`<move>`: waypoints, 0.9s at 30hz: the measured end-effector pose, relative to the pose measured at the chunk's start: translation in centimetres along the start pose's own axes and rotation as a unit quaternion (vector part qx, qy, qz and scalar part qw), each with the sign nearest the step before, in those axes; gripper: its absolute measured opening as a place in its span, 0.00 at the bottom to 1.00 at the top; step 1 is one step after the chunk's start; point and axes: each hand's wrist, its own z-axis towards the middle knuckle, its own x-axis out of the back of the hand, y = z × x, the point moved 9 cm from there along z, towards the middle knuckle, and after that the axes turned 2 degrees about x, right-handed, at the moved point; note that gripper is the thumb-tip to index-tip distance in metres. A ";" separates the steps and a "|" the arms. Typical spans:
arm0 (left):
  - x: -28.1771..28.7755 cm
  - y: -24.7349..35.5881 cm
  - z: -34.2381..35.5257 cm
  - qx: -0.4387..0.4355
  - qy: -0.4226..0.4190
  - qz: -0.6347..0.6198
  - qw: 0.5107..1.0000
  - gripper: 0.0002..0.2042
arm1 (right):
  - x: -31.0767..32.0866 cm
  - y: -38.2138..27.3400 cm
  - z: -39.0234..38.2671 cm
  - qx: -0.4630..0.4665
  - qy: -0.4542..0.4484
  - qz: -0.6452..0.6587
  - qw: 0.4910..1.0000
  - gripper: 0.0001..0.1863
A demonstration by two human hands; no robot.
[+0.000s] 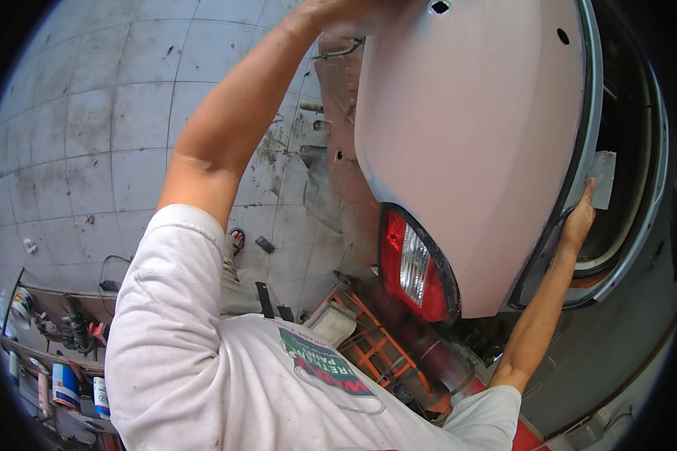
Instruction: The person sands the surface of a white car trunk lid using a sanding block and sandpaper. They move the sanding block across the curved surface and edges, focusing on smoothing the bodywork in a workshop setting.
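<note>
A car's rear side panel (466, 150), coated in dull pinkish beige, fills the upper right. Stretched up to the top edge of the picture, my left hand (346, 11) is at the panel's far left edge. Motion smears it, and its fingers cannot be made out. My right hand (578, 222) is by the dark window edge on the panel's right side. Its thumb and fingers grip a thin, light grey rectangular sheet (603, 179), which sticks out over the window opening. A red and clear tail light (416, 263) is set in the panel's near end.
Tiled floor (90, 120) stretches out on the left. Below the panel's left edge is a rusty brown metal part (346, 150). An orange metal frame (372, 346) stands close to my body. Shelves at lower left hold several cans, one blue and white (66, 385).
</note>
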 end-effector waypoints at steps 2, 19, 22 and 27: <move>-1.7 3.2 -4.2 -0.031 -0.017 -0.015 0.999 0.23 | 0.2 0.5 -0.3 -0.013 0.004 -0.006 1.000 0.42; -7.2 6.1 -28.6 0.093 0.048 -0.146 0.984 0.33 | 0.5 1.7 1.9 -0.009 -0.004 -0.054 0.999 0.42; -2.2 3.6 -19.1 0.019 0.157 -0.092 0.983 0.33 | 1.0 2.3 2.0 -0.023 -0.017 -0.023 0.999 0.41; -1.6 2.7 -7.9 -0.025 0.200 0.036 0.979 0.35 | 0.0 0.0 0.6 -0.013 0.003 0.010 1.000 0.39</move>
